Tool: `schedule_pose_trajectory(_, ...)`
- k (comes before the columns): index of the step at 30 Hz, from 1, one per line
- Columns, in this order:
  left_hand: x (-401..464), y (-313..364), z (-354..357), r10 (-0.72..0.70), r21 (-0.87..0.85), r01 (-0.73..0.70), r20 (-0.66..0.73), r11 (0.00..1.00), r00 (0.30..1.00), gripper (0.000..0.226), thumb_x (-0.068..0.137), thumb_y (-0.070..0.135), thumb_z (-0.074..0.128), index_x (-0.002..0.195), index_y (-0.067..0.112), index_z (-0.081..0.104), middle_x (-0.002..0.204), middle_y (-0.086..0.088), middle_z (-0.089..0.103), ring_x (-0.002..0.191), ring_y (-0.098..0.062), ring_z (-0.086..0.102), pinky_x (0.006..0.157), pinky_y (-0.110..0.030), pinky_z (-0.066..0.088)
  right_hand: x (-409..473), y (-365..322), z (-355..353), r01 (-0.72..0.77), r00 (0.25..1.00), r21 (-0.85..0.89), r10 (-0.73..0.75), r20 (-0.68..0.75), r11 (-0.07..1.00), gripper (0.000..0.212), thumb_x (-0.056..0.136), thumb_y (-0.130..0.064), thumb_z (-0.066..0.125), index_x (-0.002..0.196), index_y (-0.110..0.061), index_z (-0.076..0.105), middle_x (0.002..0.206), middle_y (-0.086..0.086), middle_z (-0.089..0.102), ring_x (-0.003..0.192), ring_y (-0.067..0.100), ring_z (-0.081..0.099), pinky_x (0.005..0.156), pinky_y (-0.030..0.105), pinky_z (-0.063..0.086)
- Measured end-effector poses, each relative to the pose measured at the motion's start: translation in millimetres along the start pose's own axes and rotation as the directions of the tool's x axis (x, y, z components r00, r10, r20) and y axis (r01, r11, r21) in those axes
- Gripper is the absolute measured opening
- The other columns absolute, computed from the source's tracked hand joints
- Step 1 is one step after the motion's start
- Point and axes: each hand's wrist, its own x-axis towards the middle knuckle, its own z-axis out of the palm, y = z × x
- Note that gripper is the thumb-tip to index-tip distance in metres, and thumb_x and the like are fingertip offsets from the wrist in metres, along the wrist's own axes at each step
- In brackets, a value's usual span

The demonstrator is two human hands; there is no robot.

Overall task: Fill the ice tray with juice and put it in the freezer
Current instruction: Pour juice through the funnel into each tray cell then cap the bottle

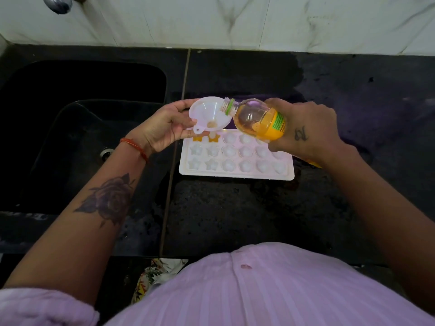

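A white ice tray (pixel 236 171) with star and round moulds lies on the black counter (pixel 235 212). Two star moulds at its far left corner hold orange juice (pixel 213 138); the other moulds look white. My left hand (pixel 164 127) holds a white funnel (pixel 209 114) above that corner, a little juice in its throat. My right hand (pixel 306 129) grips a small clear juice bottle (pixel 256 118) with a yellow label, tipped on its side. The bottle's open neck rests over the funnel's rim. Orange juice sits low in the bottle.
A black sink (pixel 77 128) lies left of the tray, its drain (pixel 106 152) visible. A chrome tap (pixel 57 3) hangs at the top left. White marble tiles (pixel 235 22) back the counter. A patterned cloth (pixel 160 271) hangs below the counter edge.
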Motion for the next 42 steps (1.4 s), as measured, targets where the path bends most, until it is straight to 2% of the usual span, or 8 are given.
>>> schedule_pose_trajectory(3, 0, 2, 2, 0.014, -0.002, -0.014, 0.013, 1.0, 1.0, 0.05, 0.085, -0.014, 0.043, 0.13, 0.007, 0.05, 0.126, -0.014, 0.059, 0.104, -0.027, 0.067, 0.071, -0.028, 0.059, -3, 2, 1, -0.027, 1.0, 0.069, 0.028, -0.013, 0.997, 0.081, 0.06, -0.046, 0.077, 0.132, -0.032, 0.042, 0.098, 0.007, 0.067, 0.086, 0.03, 0.06, 0.069, 0.032, 0.04)
schedule_pose_trajectory(7, 0, 6, 8, 0.027, -0.028, -0.025, 0.066, 0.999, 0.997, 0.048, 0.085, -0.014, 0.041, 0.128, 0.006, 0.05, 0.119, -0.012, 0.063, 0.098, -0.024, 0.069, 0.068, -0.026, 0.058, -8, 9, 0, -0.053, 0.998, 0.115, 0.058, -0.037, 0.992, 0.082, 0.058, -0.047, 0.078, 0.13, -0.033, 0.043, 0.1, 0.007, 0.067, 0.087, 0.032, 0.061, 0.068, 0.031, 0.038)
schedule_pose_trajectory(14, 10, 1, 19, -0.008, -0.005, 0.008, 0.12, 1.0, 0.993, 0.049, 0.084, -0.014, 0.043, 0.127, 0.006, 0.052, 0.12, -0.014, 0.062, 0.101, -0.026, 0.068, 0.07, -0.028, 0.058, -16, 16, -1, -0.061, 0.997, 0.043, 0.063, -0.042, 0.997, 0.081, 0.059, -0.045, 0.077, 0.131, -0.032, 0.042, 0.094, 0.008, 0.067, 0.082, 0.032, 0.06, 0.065, 0.03, 0.035)
schedule_pose_trajectory(25, 20, -5, 24, -0.055, 0.033, 0.052, 0.11, 0.998, 0.992, 0.048, 0.085, -0.015, 0.043, 0.125, 0.01, 0.054, 0.125, -0.015, 0.06, 0.102, -0.028, 0.067, 0.072, -0.031, 0.059, -18, 20, -3, -0.08, 0.996, -0.078, 0.082, 0.021, 0.994, 0.08, 0.066, -0.039, 0.074, 0.136, -0.034, 0.037, 0.1, 0.008, 0.064, 0.089, 0.033, 0.058, 0.066, 0.032, 0.031)
schedule_pose_trajectory(32, 21, -7, 23, -0.053, 0.088, 0.044, 0.102, 0.995, 0.993, 0.051, 0.085, -0.012, 0.045, 0.131, 0.009, 0.051, 0.127, -0.016, 0.058, 0.104, -0.031, 0.066, 0.083, -0.039, 0.057, -17, 21, -3, -0.057, 0.998, -0.132, 0.059, 0.013, 0.99, 0.076, 0.071, -0.04, 0.071, 0.137, -0.035, 0.034, 0.104, 0.008, 0.064, 0.092, 0.032, 0.058, 0.067, 0.032, 0.031)
schedule_pose_trajectory(42, 19, -5, 25, -0.043, 0.064, 0.038, 0.078, 0.997, 0.996, 0.051, 0.084, -0.015, 0.044, 0.127, 0.011, 0.053, 0.127, -0.015, 0.058, 0.104, -0.026, 0.066, 0.073, -0.032, 0.059, -16, 21, -3, -0.068, 0.998, -0.111, 0.069, 0.006, 0.992, 0.078, 0.068, -0.041, 0.073, 0.137, -0.034, 0.036, 0.1, 0.008, 0.064, 0.089, 0.031, 0.058, 0.066, 0.032, 0.03)
